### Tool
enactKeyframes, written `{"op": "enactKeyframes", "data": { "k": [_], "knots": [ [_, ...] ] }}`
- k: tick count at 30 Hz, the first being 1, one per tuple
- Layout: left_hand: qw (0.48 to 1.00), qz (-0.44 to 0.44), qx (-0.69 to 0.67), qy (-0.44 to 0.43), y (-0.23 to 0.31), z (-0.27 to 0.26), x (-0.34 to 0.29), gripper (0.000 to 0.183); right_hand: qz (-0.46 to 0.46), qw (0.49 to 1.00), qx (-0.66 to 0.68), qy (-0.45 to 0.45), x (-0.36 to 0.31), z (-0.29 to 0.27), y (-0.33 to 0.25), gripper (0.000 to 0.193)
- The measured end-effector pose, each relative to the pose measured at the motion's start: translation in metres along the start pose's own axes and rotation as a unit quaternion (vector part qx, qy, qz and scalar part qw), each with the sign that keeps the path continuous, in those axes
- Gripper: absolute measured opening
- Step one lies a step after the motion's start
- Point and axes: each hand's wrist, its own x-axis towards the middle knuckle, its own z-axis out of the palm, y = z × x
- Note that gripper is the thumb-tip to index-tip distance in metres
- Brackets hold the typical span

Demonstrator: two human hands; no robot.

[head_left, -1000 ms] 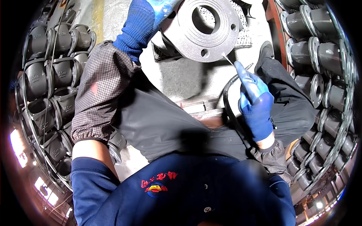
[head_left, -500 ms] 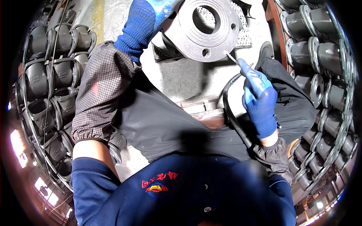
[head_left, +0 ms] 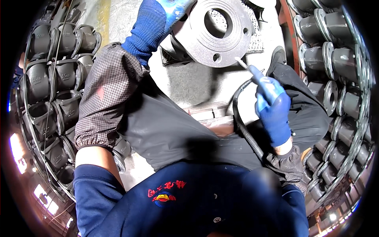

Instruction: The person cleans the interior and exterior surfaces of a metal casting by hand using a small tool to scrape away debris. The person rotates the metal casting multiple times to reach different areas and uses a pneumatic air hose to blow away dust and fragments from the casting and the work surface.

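Note:
A grey flanged pipe fitting [head_left: 197, 43] lies tilted at the top, its round face with a large centre bore and bolt holes turned toward me. At its upper left edge my left hand [head_left: 173, 14], in a blue glove, grips it; the picture's upper edge cuts off the fingertips. My right hand [head_left: 274, 104], gloved too, is closed around a slim pen-like tool [head_left: 245, 65]. The tool's pale tip meets the lower right rim of the flange, beside a bolt hole. Near that hand, a black ribbed hose [head_left: 241, 118] curves down over my leg.
Stacked grey flanged fittings stand on the left [head_left: 37, 81] and on the right [head_left: 343, 59], held by wire. A red-brown metal edge [head_left: 290, 35] runs along the right stack. Beneath the fitting sits a rough, textured block [head_left: 256, 41]. My bent legs frame the work.
The flanged fitting has shifted slightly right and down along with my left hand. My right hand follows a little lower, the tool's tip staying at the rim.

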Motion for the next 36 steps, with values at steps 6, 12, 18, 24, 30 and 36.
{"op": "enactKeyframes", "data": {
  "k": [6,12,18,24,30,36],
  "knots": [
    [1.0,-0.009,-0.007,0.004,-0.008,0.014,0.006,0.057,0.053,0.996,0.049,0.053,0.029,-0.011,0.015,0.033],
    [1.0,0.006,0.009,0.005,0.014,0.013,0.007,0.058,0.114,0.974,0.193,0.043,0.064,-0.004,0.016,0.041],
    [0.999,-0.031,0.022,-0.019,0.017,0.026,0.01,0.055,0.138,0.963,0.231,0.027,0.117,-0.002,0.059,0.032],
    [0.997,-0.009,0.046,-0.059,0.027,0.021,0.0,0.054,0.215,0.933,0.272,-0.099,0.143,0.013,0.044,0.036],
    [0.992,-0.021,-0.118,-0.037,-0.009,0.001,0.005,0.052,0.305,0.856,0.414,-0.054,0.139,0.017,0.021,0.029],
    [0.959,0.234,0.113,0.109,-0.051,-0.016,0.022,0.023,-0.092,0.97,0.212,-0.079,0.136,0.017,0.002,0.029]
  ]
}}
